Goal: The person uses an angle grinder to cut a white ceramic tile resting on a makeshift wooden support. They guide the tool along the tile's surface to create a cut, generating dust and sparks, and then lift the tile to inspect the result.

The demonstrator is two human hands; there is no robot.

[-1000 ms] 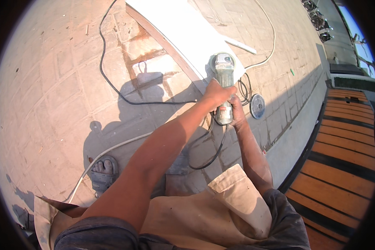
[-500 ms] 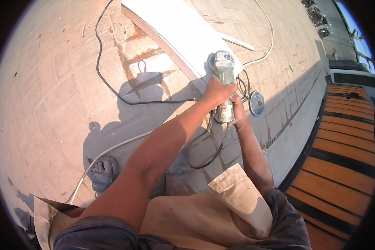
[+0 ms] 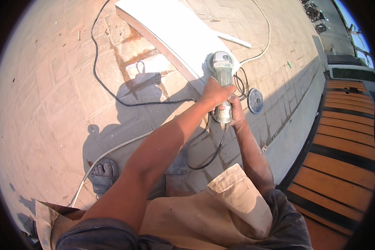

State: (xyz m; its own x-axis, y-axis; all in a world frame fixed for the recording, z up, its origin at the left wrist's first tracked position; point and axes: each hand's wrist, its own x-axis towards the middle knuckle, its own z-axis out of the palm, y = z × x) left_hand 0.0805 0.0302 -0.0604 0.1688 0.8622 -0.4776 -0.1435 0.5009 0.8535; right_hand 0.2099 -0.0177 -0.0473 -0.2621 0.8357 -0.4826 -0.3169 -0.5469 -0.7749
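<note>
We gripped the green-bodied angle grinder [image 3: 222,79] with both hands: left hand [image 3: 214,92] wrapped over its middle, right hand [image 3: 236,111] closed on the rear handle. Its head sat at the near end of the long white board [image 3: 175,33], toward twelve o'clock, perhaps touching it. A loose grey disc [image 3: 255,101] lay at three o'clock.

**An outdoor work yard in sunlight**

A dusty paved stone-tile floor [image 3: 50,104] carries a long white board [image 3: 175,33], trailing black cable [image 3: 108,89] and white cable [image 3: 262,37], a loose grey grinding disc [image 3: 255,100], and orange slatted planks [image 3: 346,141] alongside. Hard shadows mark open air.
</note>
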